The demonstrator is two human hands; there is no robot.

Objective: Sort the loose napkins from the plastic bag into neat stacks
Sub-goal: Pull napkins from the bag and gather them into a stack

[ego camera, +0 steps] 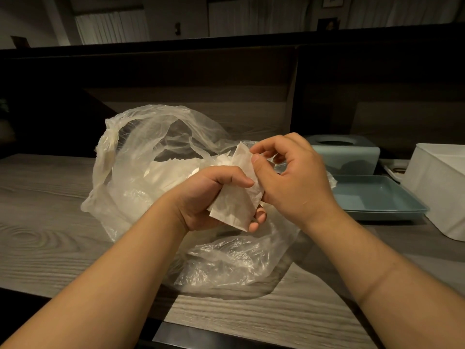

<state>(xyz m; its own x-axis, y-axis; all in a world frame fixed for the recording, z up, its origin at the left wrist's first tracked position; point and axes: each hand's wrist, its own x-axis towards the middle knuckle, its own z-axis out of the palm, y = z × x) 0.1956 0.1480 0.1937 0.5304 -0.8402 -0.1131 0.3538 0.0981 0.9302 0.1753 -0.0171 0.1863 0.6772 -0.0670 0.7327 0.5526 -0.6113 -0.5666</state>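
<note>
From the head camera, the left hand [214, 197] curls its fingers and thumb round a small bundle of napkins [235, 207], held just above the plastic bag [151, 172]. The right hand [289, 177], touching the bundle from its right, pinches the top napkin's upper edge between thumb and forefinger.

The risks, as I judge them: thin sheets cling, so two may lift as one; a hard tug could tear the paper; the light bag under both hands could drag or spill.

Counted: two hands, one bag, one held bundle whose sheets cannot be told apart, more napkins inside the bag, uncountable. Right of the right hand sit one blue tray [377, 197], one blue tissue box [347, 152] and one white bin [437, 187]. No finished stack shows.
</note>
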